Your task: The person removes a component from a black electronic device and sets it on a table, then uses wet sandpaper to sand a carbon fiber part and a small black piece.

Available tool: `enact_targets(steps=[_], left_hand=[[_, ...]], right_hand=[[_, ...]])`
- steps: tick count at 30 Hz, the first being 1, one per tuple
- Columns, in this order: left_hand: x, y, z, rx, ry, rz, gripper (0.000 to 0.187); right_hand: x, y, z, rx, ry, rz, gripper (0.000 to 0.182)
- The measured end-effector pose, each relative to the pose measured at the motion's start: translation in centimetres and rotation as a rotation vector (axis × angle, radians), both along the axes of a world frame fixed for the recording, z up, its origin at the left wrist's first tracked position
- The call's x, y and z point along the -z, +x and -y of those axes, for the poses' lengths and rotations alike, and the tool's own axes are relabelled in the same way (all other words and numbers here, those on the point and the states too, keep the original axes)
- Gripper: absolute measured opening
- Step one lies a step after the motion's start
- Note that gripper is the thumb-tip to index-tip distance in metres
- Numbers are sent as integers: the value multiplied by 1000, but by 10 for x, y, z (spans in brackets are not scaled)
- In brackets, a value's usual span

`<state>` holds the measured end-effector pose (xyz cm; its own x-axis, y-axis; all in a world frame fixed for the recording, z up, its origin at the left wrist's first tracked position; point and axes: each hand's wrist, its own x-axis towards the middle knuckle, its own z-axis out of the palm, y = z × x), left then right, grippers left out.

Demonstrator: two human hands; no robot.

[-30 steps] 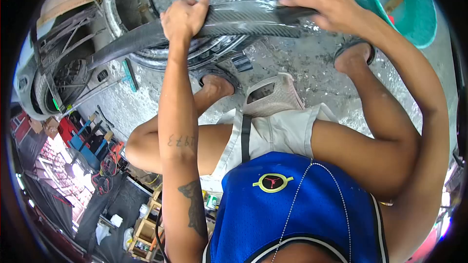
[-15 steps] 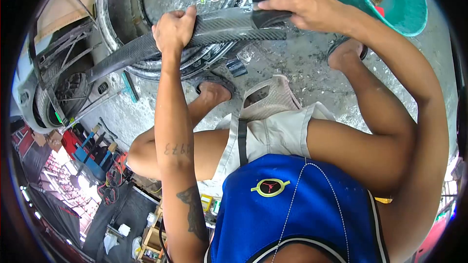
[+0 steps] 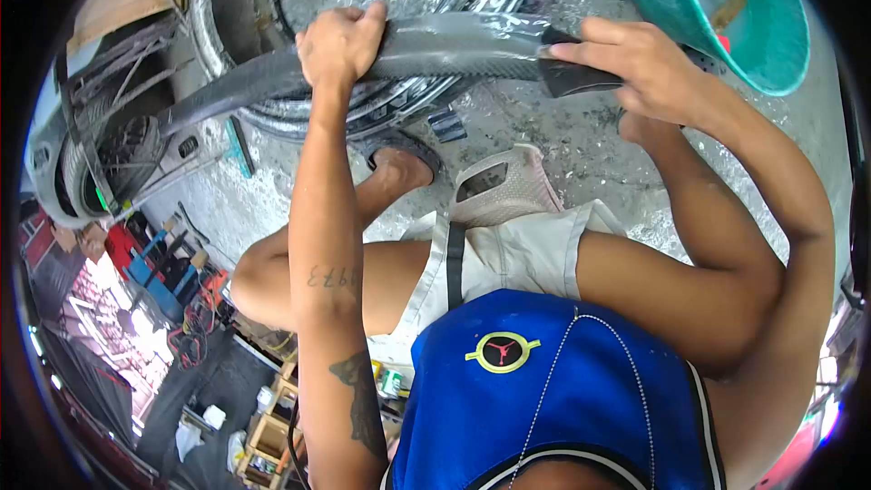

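In the head view, the left hand (image 3: 337,47) is closed over a long, curved, dark grey strip with a woven carbon-like pattern (image 3: 463,47), its thumb along the upper side. The right hand (image 3: 646,68) is at the strip's right end, its visible fingers nearly straight and close together, fingertips against a black, smooth-looking piece (image 3: 585,80); I cannot tell whether that piece is separate from the strip, nor whether the fingers grip it. The strip slants across the upper part of the view, in front of large, round, dark tyres with whitish wet streaks (image 3: 231,9); whether it touches them is unclear. On the stained grey concrete floor (image 3: 594,163), just below the tyres, lies a small, dark rectangular sheet (image 3: 446,124). A teal plastic tub (image 3: 771,50) stands beyond the right hand, with a light-brown wooden piece (image 3: 729,9) in it. Between the person's legs is a beige, patterned plastic stool (image 3: 540,191), and left of the near foot lies a teal-headed, long-handled tool (image 3: 238,147).
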<state>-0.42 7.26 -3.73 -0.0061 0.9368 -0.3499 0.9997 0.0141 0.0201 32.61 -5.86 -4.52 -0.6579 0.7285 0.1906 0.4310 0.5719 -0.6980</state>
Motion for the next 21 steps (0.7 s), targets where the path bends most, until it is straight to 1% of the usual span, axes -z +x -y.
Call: enact_targets(steps=[1,3,5,7,9,11,12,13,15,16,17,19,21], left_hand=[[2,-2,0,1,-2,-1,57],[-1,0,2,-1,-21,27,56],[6,0,-2,21,11,21,57],[5,-3,-1,-4,-27,42,57],[4,-2,0,-23,43,47,56],[3,-3,0,18,20,25,56],[1,-1,0,0,-8,-1,55],[4,-5,6,1,-31,-8,55],[5,-3,0,21,-1,15,56],[11,-6,-2,18,27,30,56],[6,-4,-2,30,-24,2,57],[7,-4,2,-16,32,46,57],[6,-5,0,-23,40,45,57]], right_hand=[[-2,1,4,14,-56,34,58],[0,-14,-4,40,48,0,57],[12,-33,-15,8,27,-80,74],[9,-26,-8,21,21,-70,73],[3,-15,-6,-6,24,-69,72],[-2,4,2,-53,-101,37,71],[2,2,3,-30,-61,14,71],[3,-6,4,-30,-83,7,71],[1,-24,-13,-37,-37,-20,71],[11,-32,-16,-29,-9,-86,70],[8,-28,-13,-9,5,-78,70],[-1,-25,-3,40,16,-22,50],[-14,0,5,42,9,19,52]])
